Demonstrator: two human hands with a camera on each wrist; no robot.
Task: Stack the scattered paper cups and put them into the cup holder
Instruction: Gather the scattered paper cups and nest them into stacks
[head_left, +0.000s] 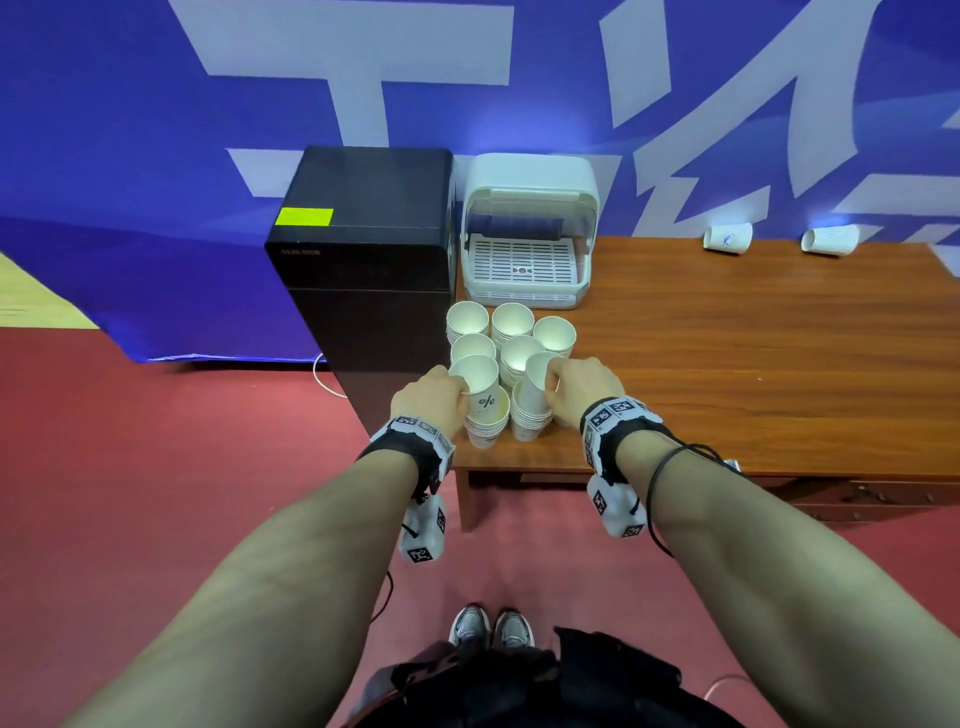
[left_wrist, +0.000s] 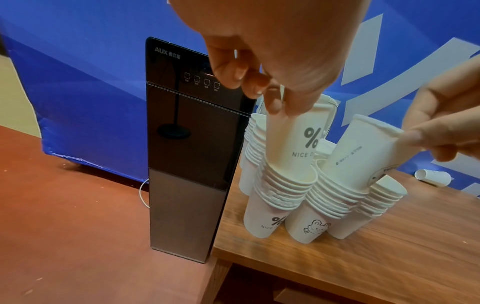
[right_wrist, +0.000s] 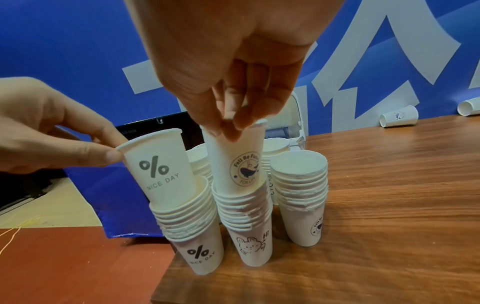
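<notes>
Several stacks of white paper cups (head_left: 511, 332) stand at the table's near left corner. My left hand (head_left: 462, 387) pinches the rim of a "% NICE DAY" cup (left_wrist: 293, 139), whose base sits tilted in the front left stack (right_wrist: 189, 222). My right hand (right_wrist: 228, 129) pinches the rim of a whale-print cup (right_wrist: 239, 164), which sits partway down in the bunny-print stack (right_wrist: 249, 236). The white cup holder (head_left: 530, 169) stands behind the stacks, its clear lid raised and its slatted tray bare.
A black water dispenser (head_left: 363, 249) stands against the table's left end. Two cups (head_left: 727, 239) (head_left: 829, 240) lie on their sides at the far right of the wooden table (head_left: 727, 364). A blue banner hangs behind. The floor is red.
</notes>
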